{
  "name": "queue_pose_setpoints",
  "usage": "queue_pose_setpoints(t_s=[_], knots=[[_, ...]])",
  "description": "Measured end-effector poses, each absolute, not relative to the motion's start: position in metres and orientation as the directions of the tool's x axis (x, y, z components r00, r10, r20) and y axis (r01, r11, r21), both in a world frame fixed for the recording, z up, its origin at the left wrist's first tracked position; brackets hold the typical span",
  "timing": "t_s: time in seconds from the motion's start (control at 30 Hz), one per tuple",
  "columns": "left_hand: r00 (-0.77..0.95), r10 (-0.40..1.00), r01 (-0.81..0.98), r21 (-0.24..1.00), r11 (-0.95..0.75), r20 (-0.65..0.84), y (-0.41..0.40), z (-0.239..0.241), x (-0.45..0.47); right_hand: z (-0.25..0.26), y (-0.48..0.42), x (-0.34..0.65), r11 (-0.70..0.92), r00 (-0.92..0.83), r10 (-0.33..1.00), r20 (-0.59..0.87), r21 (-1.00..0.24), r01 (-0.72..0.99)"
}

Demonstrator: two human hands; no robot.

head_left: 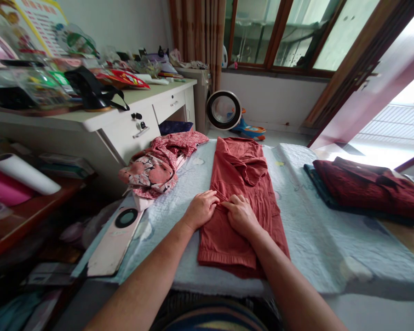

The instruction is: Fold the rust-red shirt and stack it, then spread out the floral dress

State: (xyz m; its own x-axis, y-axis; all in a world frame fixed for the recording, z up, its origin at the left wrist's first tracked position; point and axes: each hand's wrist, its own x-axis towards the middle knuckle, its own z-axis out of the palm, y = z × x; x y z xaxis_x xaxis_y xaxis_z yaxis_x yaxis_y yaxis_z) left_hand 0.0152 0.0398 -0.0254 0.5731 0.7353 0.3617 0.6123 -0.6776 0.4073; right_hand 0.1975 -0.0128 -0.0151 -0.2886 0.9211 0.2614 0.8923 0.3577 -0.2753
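A rust-red garment (234, 197) lies lengthwise on the padded light-blue cloth (307, 230), its gathered hem toward me. Part of it is folded over near the far end. At the garment's left edge, about midway along, my left hand (202, 209) is closed with its fingertips on the fabric. Just to the right, my right hand (240, 214) pinches the same fabric, its fingers bent. The fingertips of both hands almost meet at a small crease. The fabric under my palms is hidden.
Crumpled floral cloth (158, 165) lies at the left, by a pale flat board (115, 239) with a dark round opening. Folded dark-red clothes (372, 184) are stacked at the right. A cluttered desk (124, 119) borders the left side. Beyond stands a washing machine with its round door (224, 110) open.
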Motion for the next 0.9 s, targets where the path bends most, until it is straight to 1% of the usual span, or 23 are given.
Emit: queue_pose_setpoints(t_s=[0.17,0.33,0.43,0.5,0.67,0.77,0.9], knots=[[0.544,0.746,0.621,0.413,-0.666,0.385,0.042,-0.027,0.017,-0.011,-0.014,0.205,0.355,-0.284,0.924,0.257,-0.298,0.886],[0.525,0.749,0.613,0.43,-0.662,0.405,0.042,-0.029,0.019,-0.005,-0.018,0.221,0.306,-0.226,0.939,0.259,-0.333,0.892],[0.524,0.754,0.621,0.429,-0.656,0.395,0.041,-0.028,0.019,-0.004,-0.018,0.224,0.283,-0.196,0.941,0.274,-0.326,0.902],[0.528,0.755,0.636,0.407,-0.655,0.39,0.04,-0.027,0.02,-0.005,-0.017,0.224,0.267,-0.173,0.94,0.295,-0.317,0.91],[0.586,0.72,0.632,0.346,-0.694,0.373,0.035,-0.021,0.021,-0.012,-0.014,0.22,0.288,-0.154,0.918,0.366,-0.347,0.892],[0.651,0.681,0.587,0.346,-0.732,0.336,0.031,-0.016,0.021,-0.016,-0.011,0.22,0.291,-0.156,0.925,0.345,-0.382,0.877],[0.686,0.662,0.567,0.349,-0.746,0.301,0.027,-0.01,0.021,-0.018,-0.009,0.219,0.278,-0.153,0.935,0.32,-0.395,0.875]])
